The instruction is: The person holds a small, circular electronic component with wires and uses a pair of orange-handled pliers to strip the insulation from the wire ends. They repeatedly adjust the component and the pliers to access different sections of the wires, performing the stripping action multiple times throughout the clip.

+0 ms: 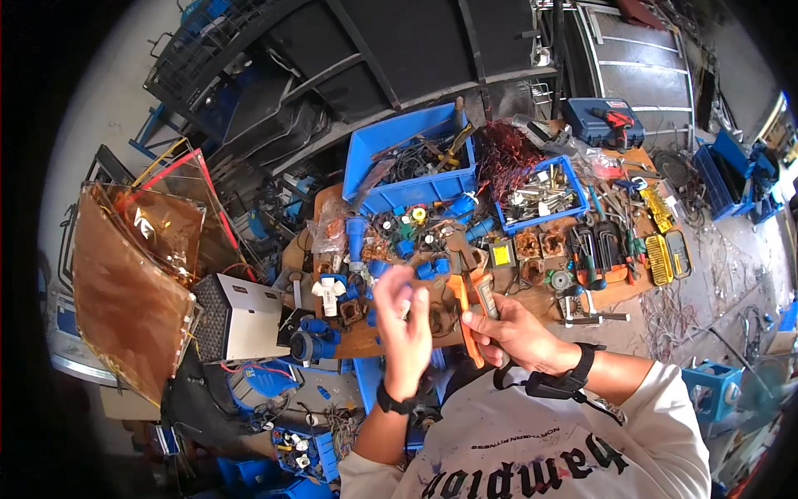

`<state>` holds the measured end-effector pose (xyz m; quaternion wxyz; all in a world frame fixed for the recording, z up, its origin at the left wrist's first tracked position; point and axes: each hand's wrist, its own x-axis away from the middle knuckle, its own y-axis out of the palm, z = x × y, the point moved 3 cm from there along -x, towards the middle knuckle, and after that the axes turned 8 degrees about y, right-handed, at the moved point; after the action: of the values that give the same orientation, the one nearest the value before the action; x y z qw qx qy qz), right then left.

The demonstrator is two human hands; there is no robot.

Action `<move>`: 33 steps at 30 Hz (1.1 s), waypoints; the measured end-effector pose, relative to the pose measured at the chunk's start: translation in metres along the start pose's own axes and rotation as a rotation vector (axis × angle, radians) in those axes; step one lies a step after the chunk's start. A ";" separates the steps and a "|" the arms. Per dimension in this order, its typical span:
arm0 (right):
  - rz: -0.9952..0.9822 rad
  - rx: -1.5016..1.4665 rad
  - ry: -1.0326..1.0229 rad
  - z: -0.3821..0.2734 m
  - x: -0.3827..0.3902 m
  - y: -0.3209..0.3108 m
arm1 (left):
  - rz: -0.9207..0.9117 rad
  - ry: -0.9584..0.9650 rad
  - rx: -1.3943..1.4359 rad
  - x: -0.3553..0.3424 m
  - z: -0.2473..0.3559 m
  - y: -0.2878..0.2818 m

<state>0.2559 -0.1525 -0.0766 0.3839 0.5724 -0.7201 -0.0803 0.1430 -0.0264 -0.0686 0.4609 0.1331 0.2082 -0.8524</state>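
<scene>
Seat the orange-and-grey hand tool firmly in your right hand, and keep your left fingertips clear of the gap between its two arms; press only with both wrists steady, well above the loose parts on the desk; your right fingers grip the tool over the desk's near edge, thumb against the orange arm, forearm slanting in from the right; your left hand is raised near it, fingers upward and blurred, so I cannot tell whether they hold something small.
</scene>
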 end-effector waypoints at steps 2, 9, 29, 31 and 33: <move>0.004 0.086 0.025 0.000 0.000 0.000 | 0.009 0.204 -0.262 -0.028 0.004 -0.010; -0.105 0.119 0.091 0.014 -0.014 0.008 | 0.053 -0.161 0.049 -0.017 -0.024 -0.023; 0.483 -0.148 0.352 0.201 -0.215 -0.017 | -0.295 -1.091 0.298 0.127 -0.249 -0.029; 0.513 -0.184 0.394 0.222 -0.228 -0.021 | -0.363 -1.064 0.248 0.141 -0.276 -0.034; 0.545 -0.200 0.424 0.239 -0.246 -0.028 | -0.412 -1.012 0.236 0.149 -0.304 -0.036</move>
<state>0.1357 -0.0215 -0.3704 0.5860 0.3228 -0.7394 0.0756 0.0430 0.0280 -0.3897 0.3093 -0.2853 -0.1141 -0.9000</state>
